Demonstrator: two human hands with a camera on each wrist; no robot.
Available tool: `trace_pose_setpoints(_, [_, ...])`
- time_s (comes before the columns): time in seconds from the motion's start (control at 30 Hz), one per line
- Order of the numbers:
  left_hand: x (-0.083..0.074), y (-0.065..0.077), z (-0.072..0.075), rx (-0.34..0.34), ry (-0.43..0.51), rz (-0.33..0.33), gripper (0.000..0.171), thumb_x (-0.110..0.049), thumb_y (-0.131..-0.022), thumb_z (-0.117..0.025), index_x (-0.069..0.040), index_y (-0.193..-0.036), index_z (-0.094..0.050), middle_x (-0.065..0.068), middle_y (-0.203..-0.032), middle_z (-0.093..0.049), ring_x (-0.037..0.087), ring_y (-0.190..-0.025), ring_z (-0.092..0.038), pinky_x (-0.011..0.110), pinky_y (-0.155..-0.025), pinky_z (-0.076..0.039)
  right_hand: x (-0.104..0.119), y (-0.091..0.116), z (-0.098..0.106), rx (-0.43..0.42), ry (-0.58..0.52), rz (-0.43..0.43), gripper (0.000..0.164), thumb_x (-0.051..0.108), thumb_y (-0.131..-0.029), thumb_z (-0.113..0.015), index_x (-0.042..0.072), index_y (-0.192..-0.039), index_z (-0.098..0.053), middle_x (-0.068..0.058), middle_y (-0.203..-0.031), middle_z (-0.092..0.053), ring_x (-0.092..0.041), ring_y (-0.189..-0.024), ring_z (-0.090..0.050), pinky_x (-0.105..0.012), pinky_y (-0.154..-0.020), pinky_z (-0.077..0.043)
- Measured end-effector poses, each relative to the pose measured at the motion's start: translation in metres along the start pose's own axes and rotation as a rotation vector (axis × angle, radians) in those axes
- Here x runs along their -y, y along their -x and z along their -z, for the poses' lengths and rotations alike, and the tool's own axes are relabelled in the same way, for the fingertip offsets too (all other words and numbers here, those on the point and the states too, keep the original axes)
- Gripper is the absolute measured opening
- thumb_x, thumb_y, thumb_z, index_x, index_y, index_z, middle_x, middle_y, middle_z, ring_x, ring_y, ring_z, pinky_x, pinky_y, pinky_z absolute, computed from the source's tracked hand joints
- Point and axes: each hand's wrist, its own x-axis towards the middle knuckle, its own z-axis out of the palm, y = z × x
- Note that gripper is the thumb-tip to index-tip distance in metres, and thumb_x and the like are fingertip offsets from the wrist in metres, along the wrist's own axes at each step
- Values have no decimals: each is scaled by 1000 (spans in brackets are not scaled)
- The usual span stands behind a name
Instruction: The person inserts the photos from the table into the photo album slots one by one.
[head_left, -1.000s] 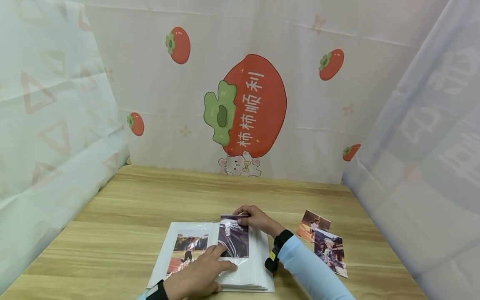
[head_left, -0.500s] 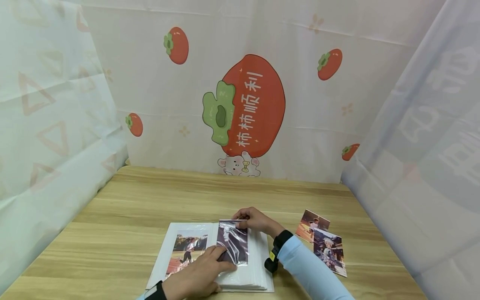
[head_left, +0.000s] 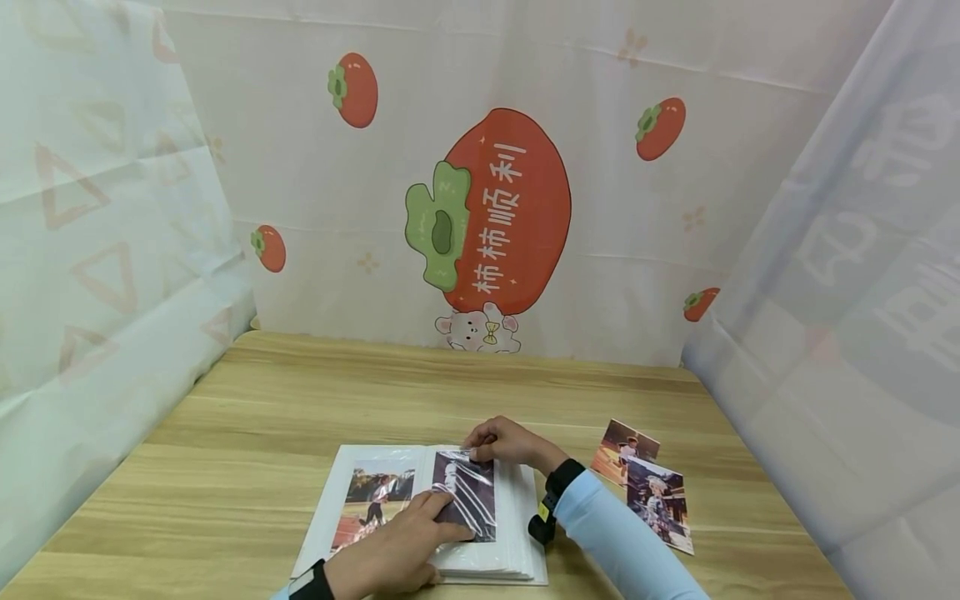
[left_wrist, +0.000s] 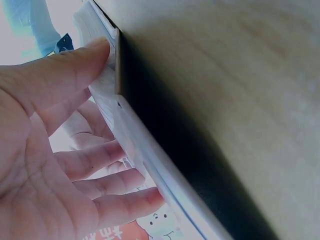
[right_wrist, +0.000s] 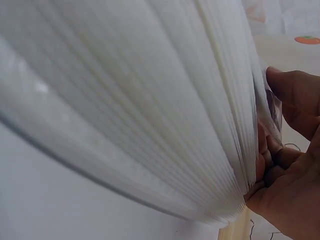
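Observation:
An open photo album (head_left: 324, 508) lies on the table. A dark portrait photo (head_left: 482, 492) sits in the clear sleeve of its right page, its upper edge near the top of the page. My right hand (head_left: 517, 442) pinches the top of that photo and sleeve, thumb in front and fingers curled behind. Across the lower middle of the album rests my left hand (head_left: 405, 542), fingers extended and fingertips on the sleeve. Its palm and loosely spread fingers (left_wrist: 120, 207) show beside the album's edge in the left wrist view. The stacked pages (right_wrist: 150, 100) fill the right wrist view.
Another photo (head_left: 367, 500) occupies the left page, partly covered by my left hand. To the right on the wooden table (head_left: 225, 467) lie two loose photos, one (head_left: 660, 504) overlapping the other (head_left: 618, 450). Printed cloth (head_left: 300, 183) hangs behind and at both sides.
The dark photo has slid down into the right page's sleeve, towards me. My right hand has moved slightly down with it; my left hand has stayed in place.

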Motion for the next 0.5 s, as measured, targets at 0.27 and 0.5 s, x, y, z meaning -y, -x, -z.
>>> trace_pose_setpoints(0.27, [-2, -1, 1, 24, 16, 25, 51, -16, -72, -75, -28, -119, -63, 12, -128, -46, 28, -115, -41, 44, -90, -40, 2, 1, 0, 10, 20, 23, 16, 4, -87, -61, 0, -99, -70, 0, -88, -66, -9, -72, -57, -26, -66, -44])
trace_pose_setpoints(0.5, [-3, -2, 2, 32, 8, 32, 50, -17, -71, -77, -27, -119, -64, 9, -124, -48, 26, -111, -43, 41, -88, -42, 1, 3, 0, 15, 54, 55, 18, 5, -88, -61, -2, -103, -69, -5, -93, -66, -11, -75, -58, -26, -67, -45])
